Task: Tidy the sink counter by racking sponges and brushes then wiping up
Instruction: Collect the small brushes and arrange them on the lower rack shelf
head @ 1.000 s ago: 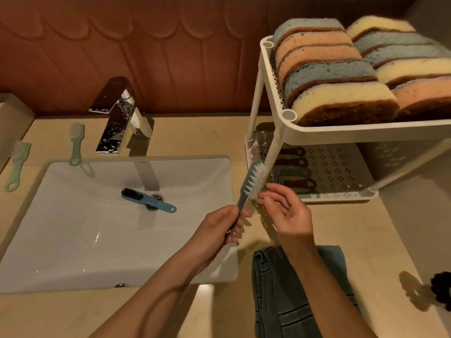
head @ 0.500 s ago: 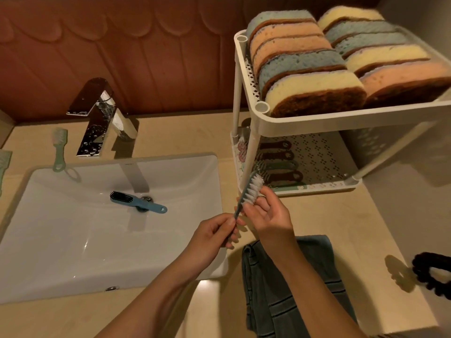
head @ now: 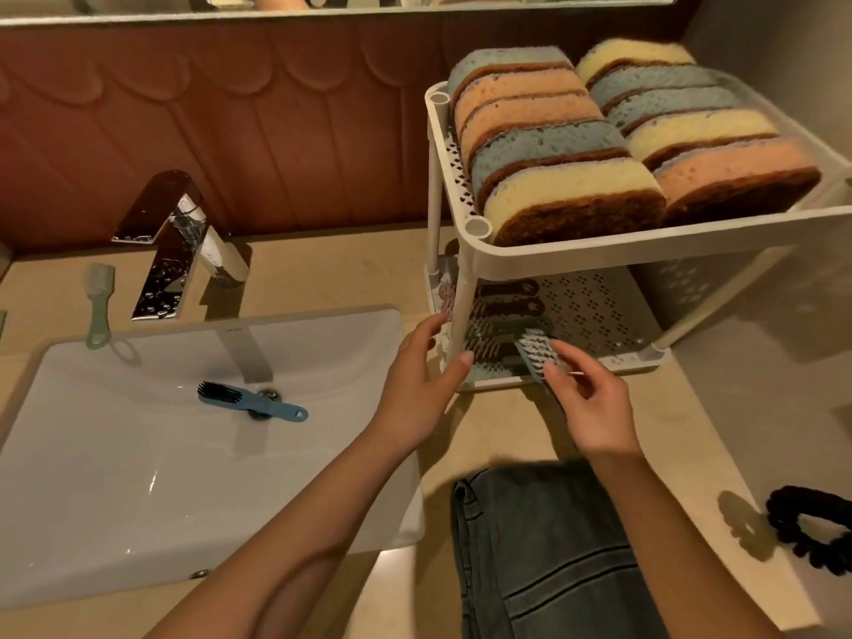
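Cloth: a dark grey cloth [head: 553, 560] lies on the bench [head: 507, 435] below both wrists, and the bottom of the view cuts it off.
Scrunchie: a black scrunchie [head: 811, 532] sits well out to the right of the right hand, partly lost at the frame edge.
Right hand: the right hand [head: 594, 408] grasps the held brush, its fingertips pinched on the head.
Held brush: the held brush [head: 535, 351] shows only its pale bristle head, out past the fingers at the front lip of the rack's lower shelf. Its handle is mostly hidden under the palm.
Left hand: the left hand [head: 424, 394] is released, with its fingers straight. It is just left of the right hand, by the rack's front post; contact with the post cannot be made out.
Sink: the white sink [head: 138, 477] lies left of the left hand, cut off at the frame's left edge.
Blue brush: the blue brush [head: 251, 401] lies in the sink over the drain, well left of the left hand.
Mark: a small grey mark [head: 235, 331] on the sink's far rim is too small to read.
Rack: the white two-tier rack [head: 576, 251] stands beyond both hands.
Racked brushes: the racked brushes [head: 507, 311] lie side by side on the lower shelf just beyond the right fingertips. They are in shadow, so their number is unclear.
Green brush: the green brush [head: 99, 306] lies on the bench far left of the left hand.
Faucet: the chrome faucet [head: 180, 242] stands just right of the green brush.
Sponges: the sponges [head: 567, 177] stand in two rows on the top tier, above and beyond the right hand.
Mirror: the mirror [head: 322, 6] is a strip at the top edge, and its reflections are unclear.
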Available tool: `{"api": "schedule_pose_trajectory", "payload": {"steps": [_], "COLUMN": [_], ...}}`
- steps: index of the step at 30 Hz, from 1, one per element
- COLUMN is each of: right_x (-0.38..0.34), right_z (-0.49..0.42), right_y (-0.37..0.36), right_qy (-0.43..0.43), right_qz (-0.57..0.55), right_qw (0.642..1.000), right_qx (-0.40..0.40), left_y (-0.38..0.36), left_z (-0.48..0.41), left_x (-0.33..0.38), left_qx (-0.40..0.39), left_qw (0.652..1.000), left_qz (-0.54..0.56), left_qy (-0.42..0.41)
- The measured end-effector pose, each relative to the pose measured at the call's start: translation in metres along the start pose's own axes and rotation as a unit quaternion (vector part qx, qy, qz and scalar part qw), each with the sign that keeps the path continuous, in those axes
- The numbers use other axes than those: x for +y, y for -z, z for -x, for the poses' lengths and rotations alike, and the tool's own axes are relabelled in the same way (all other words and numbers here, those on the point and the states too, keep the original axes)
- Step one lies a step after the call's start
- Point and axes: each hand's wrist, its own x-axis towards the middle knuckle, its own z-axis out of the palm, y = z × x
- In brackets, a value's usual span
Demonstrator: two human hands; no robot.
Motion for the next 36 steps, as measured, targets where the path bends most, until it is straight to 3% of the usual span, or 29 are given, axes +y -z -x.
{"api": "schedule_pose_trajectory", "payload": {"steps": [7, 11, 17, 31, 36], "right_x": [0.004, 0.010, 0.023, 0.037, 0.024], "right_z": [-0.044, -0.064, -0.081, -0.085, -0.064], "right_y": [0.023, 0.027, 0.031, 0.021, 0.014], "right_qy": [-0.017, -0.013, 0.024, 0.021, 0.038], "right_qz": [0.153, 0.239, 0.356, 0.389, 0.337], "right_qw": [0.988, 0.971, 0.933, 0.912, 0.936], "right_qx": [-0.008, -0.011, -0.055, -0.127, -0.096], "left_y": [-0.012, -0.005, -0.003, 0.000, -0.004], "left_z": [-0.014, -0.017, -0.022, -0.027, -0.023], "left_x": [0.003, -0.005, -0.015, -0.017, -0.016], "left_qx": [0.077, 0.077, 0.082, 0.059, -0.013], "left_qw": [0.993, 0.969, 0.953, 0.955, 0.991], "left_qz": [-0.073, -0.201, -0.247, -0.247, -0.121], "left_qy": [-0.055, -0.123, -0.158, -0.155, -0.060]}}
